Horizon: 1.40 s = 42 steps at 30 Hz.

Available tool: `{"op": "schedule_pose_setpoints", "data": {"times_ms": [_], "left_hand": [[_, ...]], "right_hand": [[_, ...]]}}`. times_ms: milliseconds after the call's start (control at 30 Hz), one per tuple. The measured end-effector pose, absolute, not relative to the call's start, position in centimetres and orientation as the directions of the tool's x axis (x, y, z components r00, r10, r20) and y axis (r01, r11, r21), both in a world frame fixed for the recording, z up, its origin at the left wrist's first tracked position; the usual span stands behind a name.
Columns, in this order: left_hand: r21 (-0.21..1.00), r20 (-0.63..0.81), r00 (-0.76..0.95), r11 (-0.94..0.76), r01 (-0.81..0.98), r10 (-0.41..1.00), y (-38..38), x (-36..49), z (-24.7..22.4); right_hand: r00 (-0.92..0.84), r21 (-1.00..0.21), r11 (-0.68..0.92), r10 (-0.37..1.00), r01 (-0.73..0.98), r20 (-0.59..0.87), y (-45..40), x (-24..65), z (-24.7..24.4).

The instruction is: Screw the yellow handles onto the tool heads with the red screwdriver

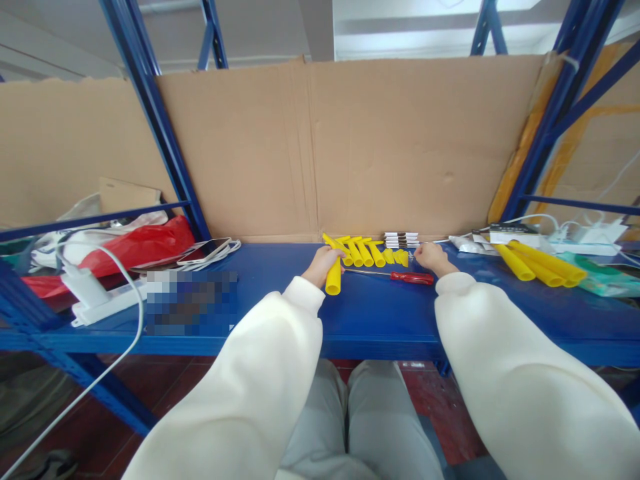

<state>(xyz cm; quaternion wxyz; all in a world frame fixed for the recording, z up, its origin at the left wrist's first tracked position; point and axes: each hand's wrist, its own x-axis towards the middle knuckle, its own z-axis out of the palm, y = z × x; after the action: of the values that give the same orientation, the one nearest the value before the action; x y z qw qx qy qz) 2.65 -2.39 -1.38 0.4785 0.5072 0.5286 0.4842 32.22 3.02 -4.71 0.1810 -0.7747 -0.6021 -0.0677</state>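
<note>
My left hand is wrapped round a yellow tube, whose open end faces me. Beside it, several yellow tubes lie in a row on the blue shelf. Small yellow pieces lie at the right end of that row, below a stack of white and dark pieces. My right hand rests near these small pieces with its fingers closed; what it holds, if anything, is too small to make out. Just in front lies a screwdriver with a red handle, its shaft pointing left.
More yellow tubes lie at the right, by a green plastic bag and white cables. On the left are a red bag, a white power strip and a coiled cable. Cardboard stands behind the blue shelf.
</note>
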Motion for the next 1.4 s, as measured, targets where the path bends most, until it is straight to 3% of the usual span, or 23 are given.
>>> {"op": "schedule_pose_setpoints", "data": {"times_ms": [133,433,800,1100,1400], "left_hand": [[0.996,-0.025,-0.025,0.027,0.083,0.999,-2.3,2.6,-1.3],[0.998,-0.031,-0.031,0.033,0.061,0.999,-2.5,2.5,-1.2],[0.997,-0.032,-0.035,0.034,0.063,0.999,-2.4,2.6,-1.2],[0.999,-0.024,-0.022,0.025,0.038,0.999,-2.5,2.7,-1.3],[0.993,-0.011,0.005,0.011,0.119,1.000,-2.6,2.7,-1.4]], "right_hand": [[0.232,-0.226,-0.169,0.928,0.959,0.292,1.9,31.4,-3.8],[0.056,-0.086,-0.042,0.984,0.995,0.170,0.6,29.0,-3.0],[-0.017,-0.028,0.024,0.975,0.999,0.222,1.0,28.7,-3.6],[-0.041,-0.059,0.049,0.990,0.997,0.135,0.0,28.0,-2.8],[-0.075,-0.092,0.093,0.981,0.991,0.178,1.3,29.0,-3.9]]}}
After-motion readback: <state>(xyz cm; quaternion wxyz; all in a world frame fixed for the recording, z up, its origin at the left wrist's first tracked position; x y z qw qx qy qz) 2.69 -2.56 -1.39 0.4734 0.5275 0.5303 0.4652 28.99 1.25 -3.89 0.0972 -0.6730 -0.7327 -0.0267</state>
